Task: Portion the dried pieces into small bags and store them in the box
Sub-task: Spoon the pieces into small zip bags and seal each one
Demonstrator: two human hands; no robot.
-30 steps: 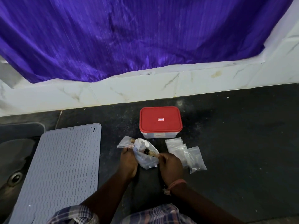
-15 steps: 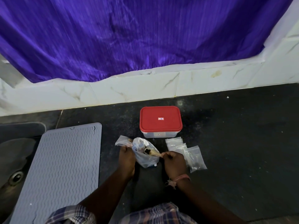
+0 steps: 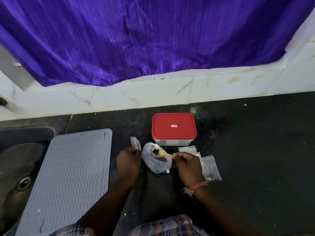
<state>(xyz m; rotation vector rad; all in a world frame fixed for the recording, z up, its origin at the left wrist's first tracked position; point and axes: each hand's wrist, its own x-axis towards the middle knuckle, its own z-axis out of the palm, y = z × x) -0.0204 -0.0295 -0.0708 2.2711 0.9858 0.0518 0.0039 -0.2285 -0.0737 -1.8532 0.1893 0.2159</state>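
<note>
So the red-lidded box (image 3: 173, 128) sits shut at the back of the dark counter (image 3: 255, 150), and everything else is laid out just in front of it. Directly in front of the box is a big crumpled plastic bag (image 3: 156, 163) holding the dried pieces. The right hand (image 3: 188, 165) pinches the handle end of a small wooden spoon (image 3: 162, 153), fingers curled tight round it, and the bowl of the spoon hovers over the mouth of the bag with a few dark dried pieces (image 3: 156, 151) on it. The left hand (image 3: 128, 160), just left of the bag, pinches the lower edge of a small clear bag (image 3: 135, 143) that stands up from its fingers. A stack of more small bags (image 3: 207, 165) lies in front and to the right of the box, partly under the right wrist; the nearest one seems to have something dark in it, but it's too blurry to say.

Handling-wise, I'd guess the pieces weigh next to nothing and sit loose on that shallow spoon, so any tilt or bump could spill them. The small bags look thin, floppy and slippery, so holding one by the rim and keeping the mouth open seems like the way to go. The box lid still needs to come off.
</note>
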